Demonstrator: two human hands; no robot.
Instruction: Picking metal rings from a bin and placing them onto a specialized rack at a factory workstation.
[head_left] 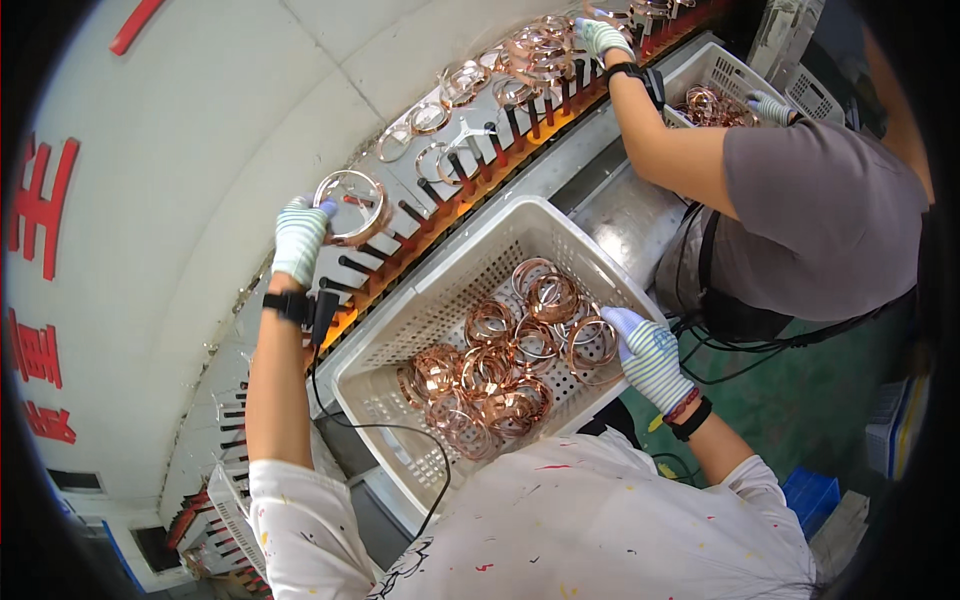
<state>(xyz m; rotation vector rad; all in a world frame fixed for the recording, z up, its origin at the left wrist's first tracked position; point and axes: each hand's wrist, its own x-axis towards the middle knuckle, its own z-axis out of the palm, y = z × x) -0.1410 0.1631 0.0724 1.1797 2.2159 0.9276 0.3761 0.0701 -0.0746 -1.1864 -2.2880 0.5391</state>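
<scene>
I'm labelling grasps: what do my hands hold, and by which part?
Left hand: one or more copper-coloured rings, by the left rim. Right hand: at another ring, by the right edge; actual grip unclear.

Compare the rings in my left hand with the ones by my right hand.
The left rings, held by your left hand, are near the black-tipped pegs, outside the crate; the right rings, by your right hand, are inside it. The left rings look larger in this view than the right rings. Both are round, coppery and open in the middle.
</scene>
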